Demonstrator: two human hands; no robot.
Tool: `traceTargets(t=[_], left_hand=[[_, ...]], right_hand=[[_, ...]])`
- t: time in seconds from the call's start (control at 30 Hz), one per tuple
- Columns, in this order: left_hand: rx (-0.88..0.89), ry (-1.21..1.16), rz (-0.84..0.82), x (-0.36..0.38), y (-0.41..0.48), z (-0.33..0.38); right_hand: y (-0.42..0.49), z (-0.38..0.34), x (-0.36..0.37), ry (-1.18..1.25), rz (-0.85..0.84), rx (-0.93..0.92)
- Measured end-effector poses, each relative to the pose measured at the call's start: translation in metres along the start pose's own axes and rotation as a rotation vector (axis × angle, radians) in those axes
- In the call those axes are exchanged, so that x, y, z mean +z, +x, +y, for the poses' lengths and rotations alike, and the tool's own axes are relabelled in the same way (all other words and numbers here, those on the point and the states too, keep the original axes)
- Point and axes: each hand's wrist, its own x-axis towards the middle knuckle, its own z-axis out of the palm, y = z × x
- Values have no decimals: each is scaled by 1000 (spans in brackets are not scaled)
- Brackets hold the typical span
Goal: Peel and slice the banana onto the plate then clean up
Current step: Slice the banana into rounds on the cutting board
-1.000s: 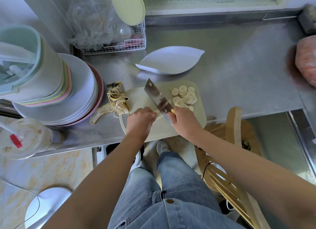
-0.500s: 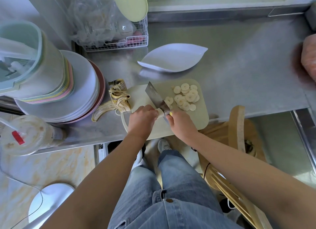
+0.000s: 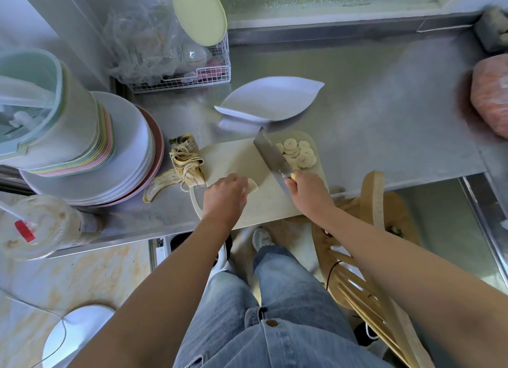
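Observation:
A pale cutting board [image 3: 236, 158] lies at the counter's front edge. My left hand [image 3: 224, 198] rests on it and pinches a short banana stub [image 3: 252, 186]. My right hand [image 3: 308, 191] grips the handle of a cleaver [image 3: 270, 154]; its blade lies angled against a pile of several banana slices [image 3: 298, 153] at the board's far right. The white leaf-shaped plate [image 3: 270, 99] stands just beyond the board with nothing on it. The banana peel [image 3: 180, 171] lies on the counter left of the board.
A stack of plates [image 3: 129, 150] with a tall lidded container [image 3: 41, 112] fills the left. A wire rack [image 3: 189, 76] is at the back, a plastic cup [image 3: 35, 226] at front left, a wooden chair [image 3: 373, 202] below the counter edge, and a pink bag [image 3: 492, 92] at far right.
The cleaver has moved right, away from the stub, and now sits against the slice pile. My hands have separated, with the left still on the stub.

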Motion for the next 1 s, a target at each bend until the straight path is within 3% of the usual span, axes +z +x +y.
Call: traceTargets(t=[0.1, 0.3, 0.47, 0.53, 0.87, 1.0], left_hand=[[-31, -25, -31, 0, 1, 0], [-167, -461, 68, -18, 20, 7], [-288, -1074, -231, -26, 20, 37], [-329, -1212, -291, -27, 18, 50], [-385, -1140, -284, -19, 14, 58], [-379, -1162, -275, -26, 10, 55]], right_hand=[[-2, -6, -5, 76, 8, -1], [-8, -17, -27, 213, 90, -29], [-21, -20, -29, 281, 43, -69], [-26, -20, -26, 321, 24, -96], [-41, -16, -26, 535, -235, -227], [-40, -11, -33, 567, -101, -181]])
